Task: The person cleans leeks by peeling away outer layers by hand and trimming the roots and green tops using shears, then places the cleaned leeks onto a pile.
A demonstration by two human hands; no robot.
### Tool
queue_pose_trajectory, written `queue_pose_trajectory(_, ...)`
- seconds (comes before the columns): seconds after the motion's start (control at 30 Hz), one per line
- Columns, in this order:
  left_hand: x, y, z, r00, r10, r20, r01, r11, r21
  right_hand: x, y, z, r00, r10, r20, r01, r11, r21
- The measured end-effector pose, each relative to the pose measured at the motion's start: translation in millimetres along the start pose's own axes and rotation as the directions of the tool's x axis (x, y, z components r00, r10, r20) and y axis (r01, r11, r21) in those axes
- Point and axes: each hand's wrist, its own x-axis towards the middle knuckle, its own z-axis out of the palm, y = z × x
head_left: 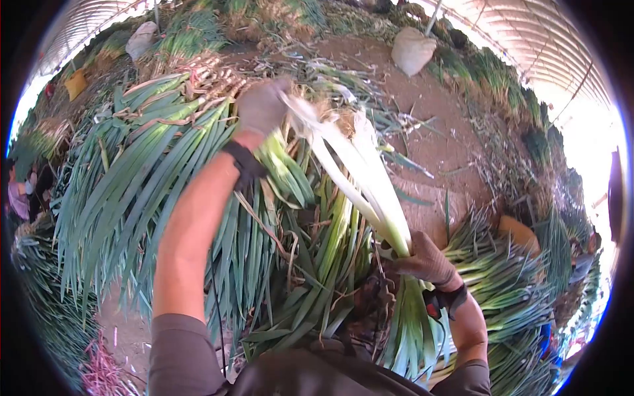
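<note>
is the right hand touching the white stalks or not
Touching: the head view shows the right hand closed around the white stalks where they turn green.

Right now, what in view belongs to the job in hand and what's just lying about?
Job:
- Green onions, gripped by the right hand
- Left hand, beside their pale ends
- Onion pile alongside, probably

Apparently lying about:
- Pale sack, upper right
- Yellow object, upper left
- Loose leaves

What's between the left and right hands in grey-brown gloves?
Head view: long white leek-like stalks, held by the right hand and running up toward the left hand.
</note>
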Motion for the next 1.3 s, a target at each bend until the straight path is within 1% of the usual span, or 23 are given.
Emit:
queue_pose_trajectory(0.07, 41, -56, 5, 0.999, -0.032, 0.008, 0.026, 0.91, 0.414, -23, -17, -5, 0.999, 0.036, -0.037, -0.038, 0.996, -0.078)
queue_pose_trajectory(0.1, 67, -208, 46, 0.799, 0.366, -0.477, -0.306, 0.931, 0.202, -40, -4, -8, 0.996, 0.084, -0.041, -0.077, 0.984, 0.16)
queue_pose_trajectory(0.17, 83, -251, -41, 0.945, -0.062, -0.32, 0.107, 0.986, 0.126, -65, 63, -29, 0.952, -0.178, -0.247, 0.147, 0.98, -0.137)
queue_pose_trajectory(0.2, 91, -270, -86, 0.939, -0.27, -0.215, 0.307, 0.938, 0.16, -73, 90, -34, 0.94, -0.013, -0.341, 0.013, 1.0, -0.001)
queue_pose_trajectory(0.23, 93, -247, -64, 1.0, 0.027, 0.009, -0.028, 0.859, 0.511, -81, 117, -40, 0.894, 0.152, -0.422, -0.094, 0.983, 0.157)
queue_pose_trajectory(0.27, 84, -223, -49, 0.926, 0.258, 0.276, -0.377, 0.589, 0.715, -74, 147, -49, 0.875, 0.156, -0.459, -0.074, 0.979, 0.192)
queue_pose_trajectory(0.3, 50, -165, -14, 0.885, 0.383, 0.266, -0.462, 0.647, 0.607, -65, 139, -60, 0.866, 0.1, -0.489, -0.076, 0.995, 0.068)
queue_pose_trajectory(0.33, 16, -80, -11, 0.747, 0.35, 0.565, -0.624, 0.663, 0.415, -58, 136, -63, 0.856, 0.087, -0.51, -0.064, 0.996, 0.063)
queue_pose_trajectory(0.37, -18, 3, -8, 0.492, 0.266, 0.829, -0.636, 0.76, 0.134, -52, 132, -65, 0.844, 0.074, -0.531, -0.051, 0.997, 0.057)
queue_pose_trajectory(0.4, -52, 87, -5, 0.209, 0.161, 0.965, -0.49, 0.871, -0.039, -42, 137, -65, 0.832, 0.115, -0.543, -0.019, 0.984, 0.178)
queue_pose_trajectory(0.47, -113, 107, 20, -0.255, 0.485, 0.837, -0.566, 0.626, -0.536, -35, 130, -63, 0.819, 0.216, -0.532, -0.021, 0.937, 0.349)
queue_pose_trajectory(0.5, -116, 119, 29, -0.418, 0.45, 0.79, -0.509, 0.604, -0.613, -39, 121, -62, 0.822, 0.225, -0.523, -0.042, 0.94, 0.338)
queue_pose_trajectory(0.6, -18, 106, 60, 0.293, 0.295, 0.91, -0.609, 0.791, -0.061, -47, 130, -61, 0.842, 0.232, -0.488, -0.061, 0.938, 0.34)
queue_pose_trajectory(0.67, 127, 87, 86, 0.806, 0.37, 0.462, -0.5, 0.843, 0.198, -46, 132, -57, 0.851, 0.244, -0.465, -0.073, 0.932, 0.355)
queue_pose_trajectory(0.7, 181, 85, 85, 0.899, 0.399, 0.178, -0.434, 0.867, 0.246, -46, 131, -56, 0.859, 0.273, -0.434, -0.093, 0.916, 0.391)
queue_pose_trajectory(0.73, 188, 124, 38, 0.975, 0.208, -0.079, -0.136, 0.838, 0.528, -45, 130, -55, 0.863, 0.263, -0.432, -0.096, 0.924, 0.37)
queue_pose_trajectory(0.8, 175, 146, 50, 0.82, 0.529, -0.217, -0.454, 0.834, 0.314, -46, 129, -49, 0.871, 0.25, -0.423, -0.102, 0.934, 0.341)
queue_pose_trajectory(0.87, 114, 168, 73, 0.772, 0.628, -0.101, -0.611, 0.776, 0.153, -41, 128, -45, 0.885, 0.237, -0.402, -0.097, 0.936, 0.339)
queue_pose_trajectory(0.93, 30, 187, 105, 0.727, 0.386, 0.568, -0.309, 0.922, -0.232, -36, 124, -39, 0.888, 0.215, -0.407, -0.068, 0.936, 0.346)
queue_pose_trajectory(1.0, -35, 193, 119, 0.663, 0.37, 0.651, -0.106, 0.907, -0.407, -35, 116, -35, 0.901, 0.235, -0.365, -0.133, 0.949, 0.284)
queue_pose_trajectory(1.07, -78, 198, 123, 0.829, 0.3, 0.471, -0.081, 0.899, -0.43, -32, 101, -26, 0.913, 0.251, -0.322, -0.184, 0.957, 0.223)
queue_pose_trajectory(1.17, -96, 185, 138, 0.886, 0.147, 0.44, 0.051, 0.912, -0.407, -26, 87, -5, 0.942, 0.037, -0.334, 0.008, 0.991, 0.131)
queue_pose_trajectory(1.3, -85, 144, 144, 0.877, 0.105, 0.469, -0.106, 0.994, -0.024, -21, 80, 24, 0.974, 0.064, -0.219, -0.063, 0.998, 0.013)
